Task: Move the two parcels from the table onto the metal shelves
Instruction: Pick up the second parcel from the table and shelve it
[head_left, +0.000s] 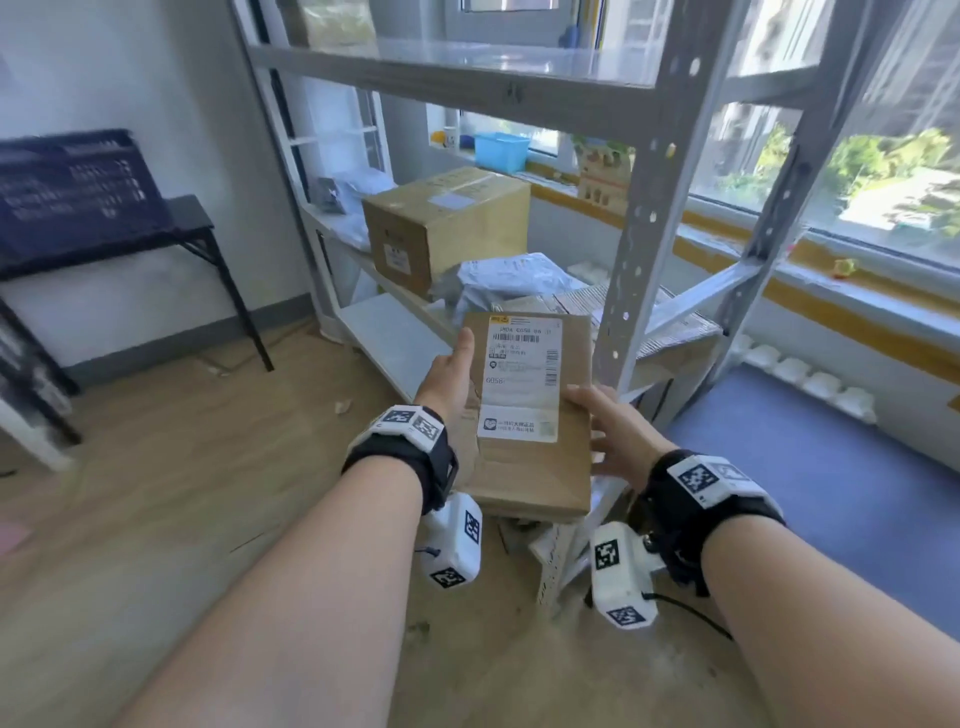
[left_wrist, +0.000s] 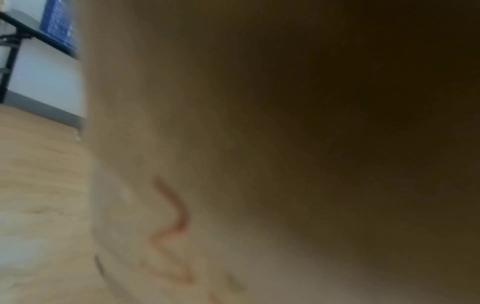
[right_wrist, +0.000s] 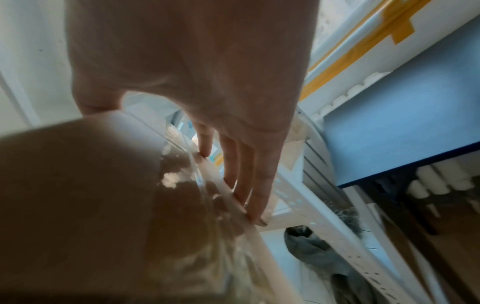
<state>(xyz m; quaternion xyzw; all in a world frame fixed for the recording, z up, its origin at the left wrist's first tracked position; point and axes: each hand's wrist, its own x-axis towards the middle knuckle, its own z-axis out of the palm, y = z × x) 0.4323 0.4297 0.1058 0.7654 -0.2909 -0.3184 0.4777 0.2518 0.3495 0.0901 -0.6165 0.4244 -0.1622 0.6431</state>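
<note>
A flat brown cardboard parcel (head_left: 524, 415) with a white shipping label is held in the air, just in front of the grey metal shelves (head_left: 644, 234). My left hand (head_left: 454, 376) grips its left side, thumb lying on top and fingers hidden beneath. In the left wrist view the parcel (left_wrist: 233, 144) fills nearly the whole picture. My right hand (head_left: 608, 436) is at the right edge. In the right wrist view the right hand (right_wrist: 207, 82) has straight fingers (right_wrist: 244, 176) touching the side of the parcel (right_wrist: 91, 205), and its thumb rests on the top face.
The middle shelf holds a large cardboard box (head_left: 447, 223), a grey mail bag (head_left: 509, 280) and flat packets. A black table (head_left: 104, 244) with a dark blue crate (head_left: 72, 187) stands at the left wall. A blue mat (head_left: 831, 493) covers the floor on the right.
</note>
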